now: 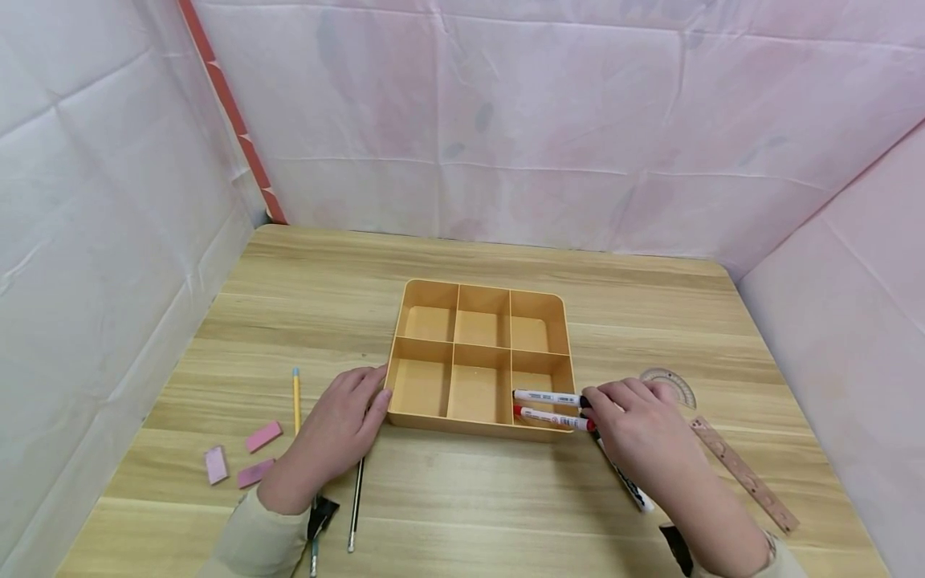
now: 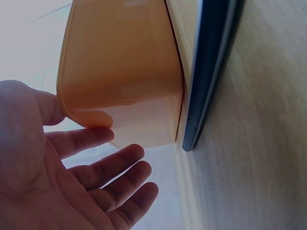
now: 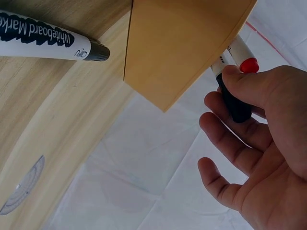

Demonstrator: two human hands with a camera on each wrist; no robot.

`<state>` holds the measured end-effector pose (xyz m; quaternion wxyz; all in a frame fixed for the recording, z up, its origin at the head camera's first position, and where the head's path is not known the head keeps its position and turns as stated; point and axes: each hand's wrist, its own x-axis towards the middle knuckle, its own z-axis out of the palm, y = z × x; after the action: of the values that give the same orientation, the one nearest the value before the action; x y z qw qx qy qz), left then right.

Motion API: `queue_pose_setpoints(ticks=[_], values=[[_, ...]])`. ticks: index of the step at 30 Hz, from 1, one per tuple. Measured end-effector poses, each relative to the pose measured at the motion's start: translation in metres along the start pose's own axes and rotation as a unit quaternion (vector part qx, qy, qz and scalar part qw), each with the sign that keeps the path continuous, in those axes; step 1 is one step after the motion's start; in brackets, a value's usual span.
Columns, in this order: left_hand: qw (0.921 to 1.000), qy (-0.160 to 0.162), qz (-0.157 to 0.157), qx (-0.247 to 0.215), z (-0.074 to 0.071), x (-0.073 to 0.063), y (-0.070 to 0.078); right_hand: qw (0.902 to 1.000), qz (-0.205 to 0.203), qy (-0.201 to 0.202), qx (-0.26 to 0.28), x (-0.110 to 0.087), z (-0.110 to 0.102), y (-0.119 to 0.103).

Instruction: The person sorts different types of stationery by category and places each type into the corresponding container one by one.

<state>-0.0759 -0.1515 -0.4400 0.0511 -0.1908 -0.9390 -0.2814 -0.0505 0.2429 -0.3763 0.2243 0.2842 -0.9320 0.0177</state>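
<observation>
A tan six-compartment organizer box (image 1: pixel 482 347) stands on the wooden table. My left hand (image 1: pixel 340 421) is at its left front corner, thumb and index finger pinching the rim while the other fingers hang loose. Over the front right compartment, my right hand (image 1: pixel 643 425) pinches a white whiteboard marker (image 1: pixel 547 396) by its black cap (image 3: pixel 235 103). Beside it a red marker (image 1: pixel 552 417) pokes out over the box wall, its red end (image 3: pixel 249 65) close to my thumb; whether fingers touch it, I cannot tell. Another black whiteboard marker (image 3: pixel 45 36) lies on the table below my right hand.
Right of the box lie a clear protractor (image 1: pixel 670 387) and a wooden ruler (image 1: pixel 747 478). On the left are pink erasers (image 1: pixel 263 437), a yellow pencil (image 1: pixel 296 401) and a black pencil (image 1: pixel 357 506). Cloth walls (image 1: pixel 542 120) enclose the table's back and sides.
</observation>
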Motion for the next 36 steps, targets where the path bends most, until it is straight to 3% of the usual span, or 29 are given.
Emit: queue_pose_setpoints(ticks=[7,17,28,36], values=[[0.9999,0.011,0.007,0.001,0.001,0.0,0.0,0.9997,-0.024,0.003,0.006,0.002,0.001,0.001],[0.9999,0.01,0.007,0.0,0.002,0.0,-0.001,0.9979,-0.04,-0.049,0.014,0.001,0.0,0.003],[1.0,0.002,0.002,-0.002,0.001,0.0,-0.001,0.9978,-0.055,-0.007,0.037,-0.001,0.005,0.007],[1.0,0.003,0.004,-0.003,0.001,-0.001,-0.001,0.9986,-0.029,-0.003,0.045,-0.011,0.001,0.007]])
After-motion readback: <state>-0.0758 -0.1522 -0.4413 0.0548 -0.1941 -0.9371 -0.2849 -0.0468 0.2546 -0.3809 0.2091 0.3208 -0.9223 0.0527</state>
